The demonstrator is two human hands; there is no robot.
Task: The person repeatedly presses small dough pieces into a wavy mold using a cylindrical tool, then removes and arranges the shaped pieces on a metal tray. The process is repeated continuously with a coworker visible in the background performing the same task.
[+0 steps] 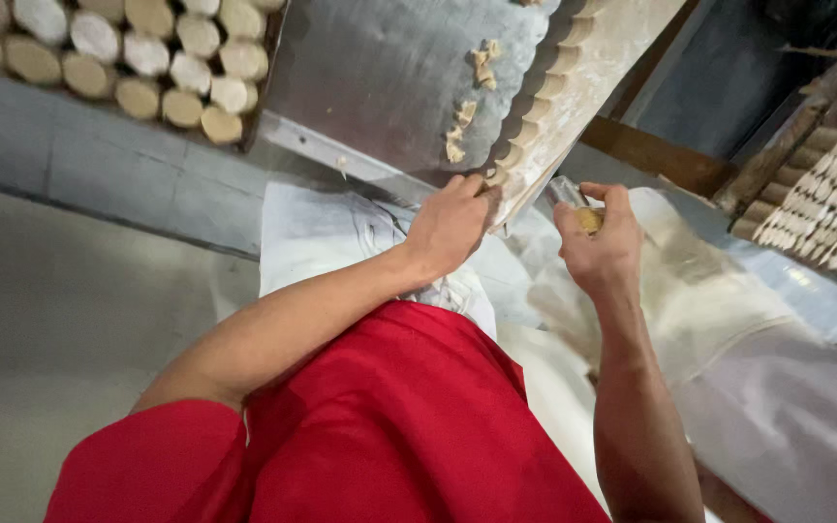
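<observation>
Dough cutting, judged well under way. The left hand [449, 228], fingers curled, grips the near end of the scalloped dough sheet [573, 82] on the metal worktable [380, 68]. The right hand [598, 247], closed, holds a clear round cutter [573, 199] with a dough plug. Beyond the left hand, dough scraps [467, 107] remain. Trays left [128, 58] and right [825, 203] hold rows of cut dough rounds.

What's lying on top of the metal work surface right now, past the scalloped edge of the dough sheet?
On the metal surface lie a few small dough scraps, left of the dough sheet. The left hand covers the sheet's near edge; whatever lies under the sheet is hidden.
</observation>
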